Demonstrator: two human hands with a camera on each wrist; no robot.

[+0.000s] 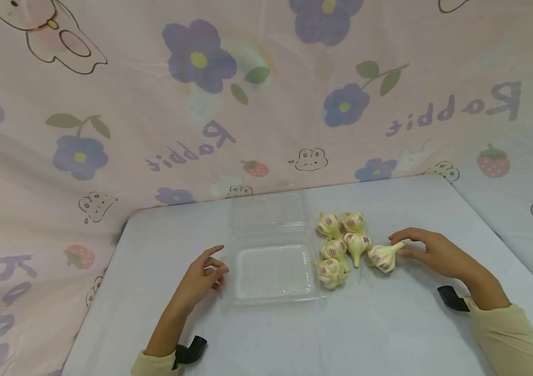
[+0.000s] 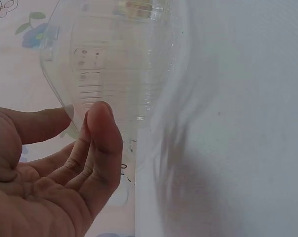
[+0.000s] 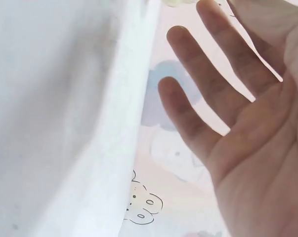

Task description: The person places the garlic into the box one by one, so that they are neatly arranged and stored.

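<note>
A clear plastic clamshell box [image 1: 273, 271] lies with its lid [image 1: 268, 211] folded back. At its left side my left hand [image 1: 200, 277] reaches to the rim, fingers loosely bent; in the left wrist view the thumb and a fingertip [image 2: 103, 116] are close to the clear wall [image 2: 139, 64]. Right of the box, my right hand [image 1: 430, 253] has thumb and forefinger on either side of a garlic bulb's stem [image 1: 383, 258] and appears to pinch it. Its other fingers [image 3: 188, 59] spread out in the right wrist view, where only a sliver of garlic [image 3: 178, 2] shows.
Several more garlic bulbs [image 1: 334, 249] lie grouped between the box and my right hand. All of this is on a white-covered table [image 1: 365, 334]. A printed curtain [image 1: 266, 130] hangs behind and at both sides of the table.
</note>
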